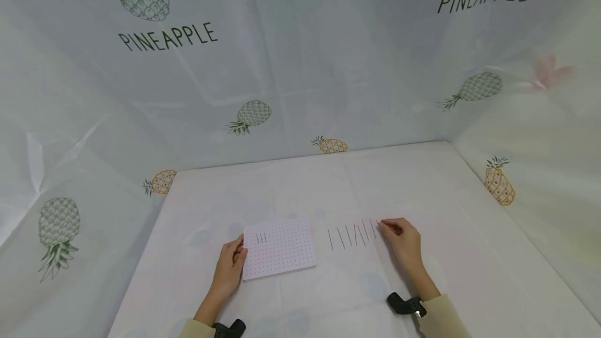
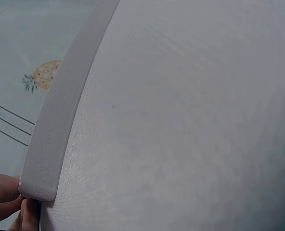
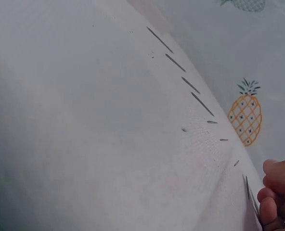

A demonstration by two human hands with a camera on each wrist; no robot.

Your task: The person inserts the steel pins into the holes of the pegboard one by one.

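Note:
A white board (image 1: 279, 249) with a grid of small dots or holes lies on the table. Three thin dark sticks (image 1: 261, 237) stand up near its upper left corner; the left wrist view shows these sticks (image 2: 10, 126) beyond the board's edge (image 2: 51, 144). My left hand (image 1: 229, 265) grips the board's left side, fingers at the edge. Right of the board, several more dark sticks (image 1: 348, 234) lie in a spaced row. At the row's right end my right hand (image 1: 403, 241), fingers curled, pinches the end of a thin stick, mostly hidden by the fingertips.
A white cloth (image 1: 300, 186) covers the table. Pineapple-printed sheets (image 1: 328, 67) hang behind it and at both sides. Each wrist carries a black camera (image 1: 405, 304) on a strap.

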